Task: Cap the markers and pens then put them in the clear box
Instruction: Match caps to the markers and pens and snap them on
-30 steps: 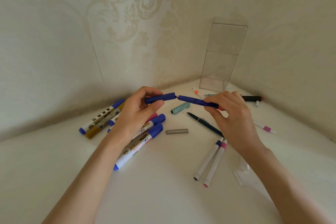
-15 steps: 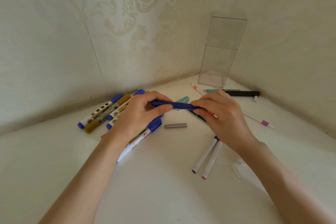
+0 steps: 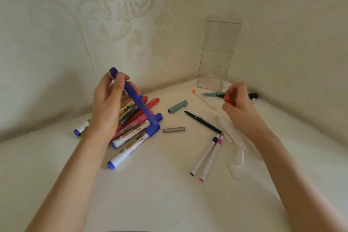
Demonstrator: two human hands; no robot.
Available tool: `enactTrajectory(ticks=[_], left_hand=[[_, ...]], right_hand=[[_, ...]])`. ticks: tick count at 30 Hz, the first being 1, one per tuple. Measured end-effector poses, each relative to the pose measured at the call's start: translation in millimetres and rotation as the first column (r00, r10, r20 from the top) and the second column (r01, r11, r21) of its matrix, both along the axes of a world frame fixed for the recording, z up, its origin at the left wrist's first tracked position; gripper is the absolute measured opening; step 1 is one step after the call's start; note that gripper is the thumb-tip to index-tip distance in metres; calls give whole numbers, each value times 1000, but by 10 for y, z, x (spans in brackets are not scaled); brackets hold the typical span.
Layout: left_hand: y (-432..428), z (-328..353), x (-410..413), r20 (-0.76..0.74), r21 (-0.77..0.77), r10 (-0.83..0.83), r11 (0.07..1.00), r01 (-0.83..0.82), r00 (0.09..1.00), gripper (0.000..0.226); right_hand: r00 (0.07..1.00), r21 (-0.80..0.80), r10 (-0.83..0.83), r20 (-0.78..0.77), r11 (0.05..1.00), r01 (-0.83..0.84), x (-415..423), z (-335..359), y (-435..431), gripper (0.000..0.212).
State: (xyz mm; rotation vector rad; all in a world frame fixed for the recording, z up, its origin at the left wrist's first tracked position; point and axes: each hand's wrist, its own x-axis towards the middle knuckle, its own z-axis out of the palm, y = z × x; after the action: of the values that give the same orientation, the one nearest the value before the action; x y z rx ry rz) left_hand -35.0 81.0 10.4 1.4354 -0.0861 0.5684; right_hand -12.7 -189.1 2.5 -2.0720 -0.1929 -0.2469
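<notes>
My left hand (image 3: 109, 107) grips a blue pen (image 3: 135, 98) with its cap on, tilted over a pile of whiteboard markers (image 3: 131, 133). My right hand (image 3: 239, 107) is blurred near the back right and pinches a small red cap (image 3: 228, 98), just in front of a black pen (image 3: 254, 95) and an uncapped teal pen (image 3: 212, 94). The tall clear box (image 3: 218, 52) stands upright in the corner, with nothing inside. A teal cap (image 3: 178, 106), a grey cap (image 3: 174, 129) and a dark green pen (image 3: 203, 122) lie between my hands.
Two white markers (image 3: 207, 156) with purple and pink ends lie at the front right. A thin orange-tipped pen (image 3: 204, 100) lies near the box. White and clear caps (image 3: 238, 160) are scattered beside my right forearm. Wallpapered walls close in on the white surface from both sides.
My hands pushed the blue cap and blue pen together, then parted. The left hand lifted the capped pen up and left. The right hand moved back right toward the black pen.
</notes>
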Motion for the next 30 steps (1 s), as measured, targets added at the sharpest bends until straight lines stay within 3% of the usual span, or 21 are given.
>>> enactTrajectory(ticks=[2, 4, 6, 8, 12, 15, 18, 21, 24, 30], left_hand=[[66, 4, 39, 35, 271, 183, 945, -185, 983, 20], [124, -63, 100, 45, 631, 324, 724, -278, 945, 25], [145, -177, 139, 3, 863, 428, 456, -219, 904, 34], [125, -295, 153, -45, 930, 484, 339, -140, 874, 37], [125, -394, 166, -84, 934, 497, 341, -105, 863, 40], [104, -387, 173, -88, 936, 485, 339, -94, 870, 45], [60, -316, 143, 41, 904, 476, 358, -236, 879, 38], [-10, -264, 107, 148, 861, 446, 381, -337, 883, 24], [-73, -264, 88, 136, 821, 407, 463, -333, 903, 16], [-101, -224, 23, 70, 685, 374, 656, -317, 925, 9]], right_hand=[[988, 9, -156, -17, 988, 157, 85, -2, -122, 19], [969, 64, -245, -21, 967, 245, 152, 11, -227, 19], [961, 100, -273, -44, 956, 276, 199, 11, -323, 21], [949, 72, -301, -93, 949, 308, 238, -11, -416, 20], [922, 15, -323, -216, 943, 334, 274, -41, -590, 16], [915, -14, -342, -214, 938, 347, 250, -20, -738, 20], [923, -96, -329, -199, 944, 315, 212, -5, -931, 22], [934, -279, -264, -240, 941, 194, 199, -29, -1018, 18], [930, -429, -241, -278, 897, 104, 226, -124, -904, 18], [952, -529, -278, -130, 831, 170, 260, -157, -742, 11]])
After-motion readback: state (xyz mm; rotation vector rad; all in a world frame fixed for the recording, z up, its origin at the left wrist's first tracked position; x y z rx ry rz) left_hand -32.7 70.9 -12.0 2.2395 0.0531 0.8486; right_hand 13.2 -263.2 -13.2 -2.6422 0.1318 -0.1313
